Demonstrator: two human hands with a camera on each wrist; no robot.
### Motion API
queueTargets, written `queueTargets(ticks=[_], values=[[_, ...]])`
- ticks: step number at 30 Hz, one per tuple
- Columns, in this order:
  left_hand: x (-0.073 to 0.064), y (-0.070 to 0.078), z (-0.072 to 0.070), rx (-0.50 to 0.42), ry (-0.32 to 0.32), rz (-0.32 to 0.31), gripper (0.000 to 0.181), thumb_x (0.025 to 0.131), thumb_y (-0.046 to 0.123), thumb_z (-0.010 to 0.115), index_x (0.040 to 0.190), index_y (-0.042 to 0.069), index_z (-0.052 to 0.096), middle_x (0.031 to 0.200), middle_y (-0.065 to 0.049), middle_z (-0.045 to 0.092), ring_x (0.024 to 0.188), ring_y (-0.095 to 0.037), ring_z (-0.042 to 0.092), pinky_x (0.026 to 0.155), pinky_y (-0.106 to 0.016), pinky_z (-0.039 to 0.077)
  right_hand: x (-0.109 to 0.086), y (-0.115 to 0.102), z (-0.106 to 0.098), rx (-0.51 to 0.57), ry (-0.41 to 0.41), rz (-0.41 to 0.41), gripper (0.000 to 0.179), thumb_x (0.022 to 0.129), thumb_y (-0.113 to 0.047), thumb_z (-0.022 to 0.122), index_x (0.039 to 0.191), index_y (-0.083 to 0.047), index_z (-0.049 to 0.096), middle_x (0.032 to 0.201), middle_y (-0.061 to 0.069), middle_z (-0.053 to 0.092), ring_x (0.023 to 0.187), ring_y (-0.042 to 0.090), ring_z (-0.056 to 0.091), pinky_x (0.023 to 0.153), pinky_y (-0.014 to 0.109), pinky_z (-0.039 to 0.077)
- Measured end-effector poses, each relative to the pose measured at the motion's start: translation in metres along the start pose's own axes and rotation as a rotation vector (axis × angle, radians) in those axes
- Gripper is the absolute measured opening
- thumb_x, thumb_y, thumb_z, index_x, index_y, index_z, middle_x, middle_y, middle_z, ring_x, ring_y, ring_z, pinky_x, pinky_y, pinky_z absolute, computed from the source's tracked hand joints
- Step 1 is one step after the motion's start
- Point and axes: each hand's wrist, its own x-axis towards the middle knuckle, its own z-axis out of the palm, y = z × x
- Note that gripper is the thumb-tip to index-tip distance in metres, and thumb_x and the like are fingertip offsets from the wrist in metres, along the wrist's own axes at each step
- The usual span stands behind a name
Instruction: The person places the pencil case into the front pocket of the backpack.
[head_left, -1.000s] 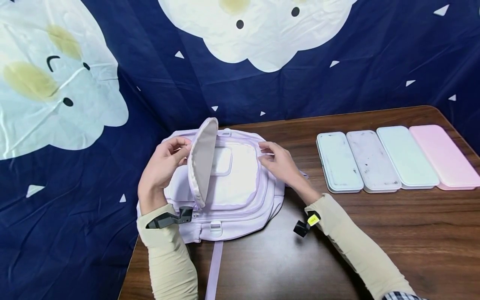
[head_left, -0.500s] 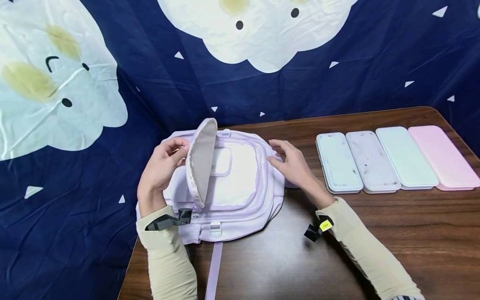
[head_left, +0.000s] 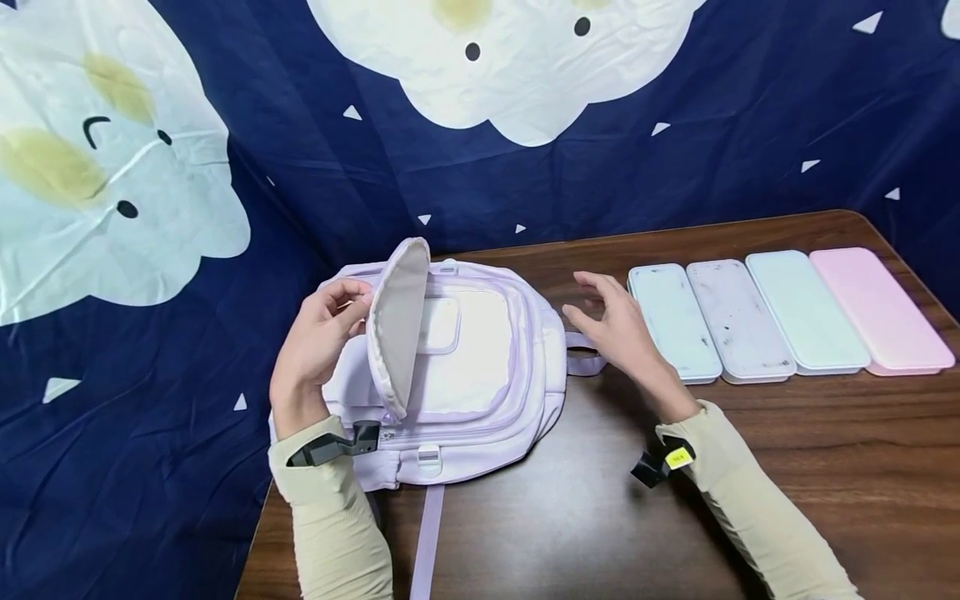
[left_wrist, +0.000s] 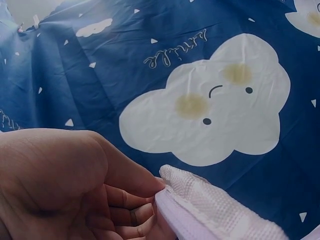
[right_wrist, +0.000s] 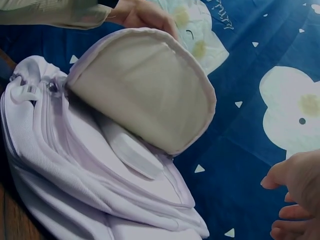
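A lilac backpack (head_left: 551, 383) lies on the table with the flap (head_left: 397, 329) of its front pocket raised. My left hand (head_left: 311, 342) pinches the flap's edge between thumb and fingers, which the left wrist view shows close up at the fabric edge (left_wrist: 220, 205). Inside the pocket sits a white case with rounded corners (right_wrist: 132, 150), partly covered by the flap in the head view. My right hand (head_left: 615, 325) hovers with parted fingers between the backpack and a pale blue case (head_left: 675, 321), holding nothing.
Beside the pale blue case stand a scuffed grey-lilac case (head_left: 738, 321), a mint case (head_left: 806, 312) and a pink case (head_left: 881, 308) in a row. A strap (head_left: 429, 542) trails toward the front of the wooden table (head_left: 570, 517). Dark blue cloud-print cloth (head_left: 600, 183) hangs behind and at left.
My right hand has moved right, away from the backpack's pocket edge toward the pale blue case. The left hand keeps the flap raised in about the same spot.
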Motion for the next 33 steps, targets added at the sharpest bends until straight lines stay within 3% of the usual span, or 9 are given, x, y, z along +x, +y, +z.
queueTargets(ticks=[9,18,26,33], values=[[-0.001,0.0,-0.003,-0.028,-0.005,0.0,0.003,0.096,0.006,0.054,0.097,0.003,0.055,0.084,0.003,0.057,0.074,-0.005,0.058,0.066,-0.016,0.052,-0.006,0.014,-0.015,-0.052,0.046,0.028,0.052,0.086,-0.013,0.069,0.132,0.001,0.049,0.128,0.023,0.053,0.116,0.037,0.053,0.097,0.048,0.046],[-0.002,-0.001,-0.002,-0.024,-0.005,-0.004,0.004,0.096,0.006,0.053,0.097,0.003,0.055,0.084,0.003,0.057,0.075,-0.005,0.057,0.066,-0.017,0.052,-0.017,0.026,-0.031,-0.079,0.083,0.107,0.054,0.088,-0.015,0.067,0.135,0.001,0.046,0.134,0.024,0.048,0.121,0.039,0.049,0.098,0.052,0.044],[-0.002,0.0,0.001,0.007,-0.004,-0.008,0.007,0.096,0.006,0.053,0.099,0.0,0.053,0.085,0.004,0.057,0.077,-0.005,0.058,0.068,-0.018,0.052,-0.029,0.034,-0.042,-0.124,0.115,0.118,0.055,0.087,-0.015,0.068,0.134,0.003,0.046,0.133,0.027,0.048,0.119,0.041,0.049,0.097,0.053,0.044],[-0.002,-0.001,0.001,-0.003,0.002,-0.006,0.006,0.096,0.006,0.054,0.098,0.001,0.054,0.084,0.004,0.058,0.076,-0.005,0.058,0.068,-0.018,0.052,-0.038,0.044,-0.049,-0.195,0.109,0.15,0.057,0.088,-0.018,0.067,0.135,0.003,0.044,0.132,0.028,0.047,0.118,0.042,0.048,0.095,0.054,0.043]])
